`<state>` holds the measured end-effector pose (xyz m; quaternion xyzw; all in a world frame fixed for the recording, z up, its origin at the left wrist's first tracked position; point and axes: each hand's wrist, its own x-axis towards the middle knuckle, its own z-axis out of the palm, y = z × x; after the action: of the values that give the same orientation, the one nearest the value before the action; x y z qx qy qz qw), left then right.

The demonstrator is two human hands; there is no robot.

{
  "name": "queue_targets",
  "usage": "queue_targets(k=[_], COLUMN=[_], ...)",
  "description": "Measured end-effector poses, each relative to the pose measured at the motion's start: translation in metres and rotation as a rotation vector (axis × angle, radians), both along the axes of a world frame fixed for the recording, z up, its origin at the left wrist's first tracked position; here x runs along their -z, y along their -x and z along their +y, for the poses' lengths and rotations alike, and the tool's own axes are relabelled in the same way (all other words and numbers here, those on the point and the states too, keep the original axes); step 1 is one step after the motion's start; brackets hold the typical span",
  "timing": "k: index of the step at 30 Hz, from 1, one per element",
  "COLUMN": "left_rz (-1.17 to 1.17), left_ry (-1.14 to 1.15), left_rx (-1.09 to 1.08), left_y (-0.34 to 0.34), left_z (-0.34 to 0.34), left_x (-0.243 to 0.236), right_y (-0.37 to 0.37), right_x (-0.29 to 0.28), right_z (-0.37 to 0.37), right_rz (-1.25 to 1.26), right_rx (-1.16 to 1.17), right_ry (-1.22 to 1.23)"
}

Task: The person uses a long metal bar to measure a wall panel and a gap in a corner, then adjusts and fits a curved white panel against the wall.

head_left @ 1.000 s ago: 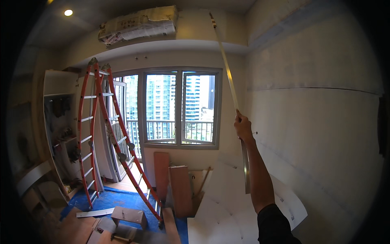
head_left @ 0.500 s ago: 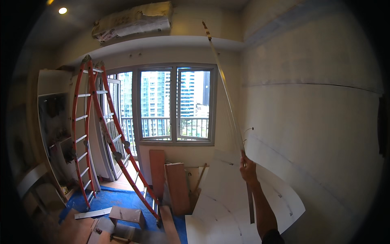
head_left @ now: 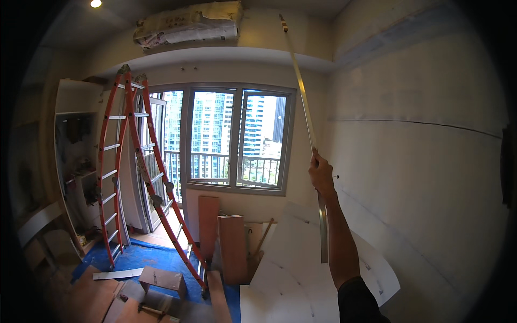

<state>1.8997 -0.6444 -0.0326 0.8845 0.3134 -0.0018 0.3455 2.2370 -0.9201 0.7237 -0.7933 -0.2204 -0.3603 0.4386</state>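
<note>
My right hand point(head_left: 321, 171), reaching up from the lower right, is closed around a long, thin metal bar point(head_left: 301, 91). The bar stands nearly upright, leaning left at its top. Its banded, darker tip appears in front of the bulkhead below the ceiling; I cannot tell whether it touches. Below my fist, the bar's lower end hangs in front of a large curved white sheet point(head_left: 280, 290) leaning by the right wall. My left hand is out of view.
A red folding ladder point(head_left: 141, 156) stands on a blue floor sheet point(head_left: 137, 253) at left. Reddish-brown boards point(head_left: 232, 250) lean under the window point(head_left: 237, 140). A box point(head_left: 163, 281) and loose panels lie at lower left. A wrapped wall unit point(head_left: 188, 24) hangs above.
My right hand has risen and moved slightly left, raising the metal bar with it. The bar's lower end is higher, and the view has shifted a little.
</note>
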Motion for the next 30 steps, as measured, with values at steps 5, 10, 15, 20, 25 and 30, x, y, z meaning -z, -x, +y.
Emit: queue_targets(k=[5,10,15,20,25,30], left_rz=[-0.002,-0.017,-0.022,-0.045,-0.115,0.006], left_ry=[-0.012,-0.001,-0.003,-0.015,-0.043,0.036], left_rx=[0.019,-0.024,-0.040,-0.034,-0.088,-0.064], left_y=[-0.003,0.002,0.009,0.010,0.015,0.013], left_z=[0.003,0.007,0.014,0.011,0.009,0.018], left_x=[-0.001,0.002,0.002,0.005,0.011,0.004], right_y=[-0.017,0.055,0.033,-0.015,-0.049,-0.010], right_x=[0.038,0.182,0.184,0.023,0.034,-0.007], right_z=[-0.016,-0.026,-0.024,-0.007,0.001,0.020], right_rz=[-0.004,0.023,0.067,0.009,-0.070,0.063], right_rx=[0.042,0.009,0.047,0.039,-0.027,-0.042], right_ry=[-0.006,0.029,0.047,-0.002,-0.007,-0.060])
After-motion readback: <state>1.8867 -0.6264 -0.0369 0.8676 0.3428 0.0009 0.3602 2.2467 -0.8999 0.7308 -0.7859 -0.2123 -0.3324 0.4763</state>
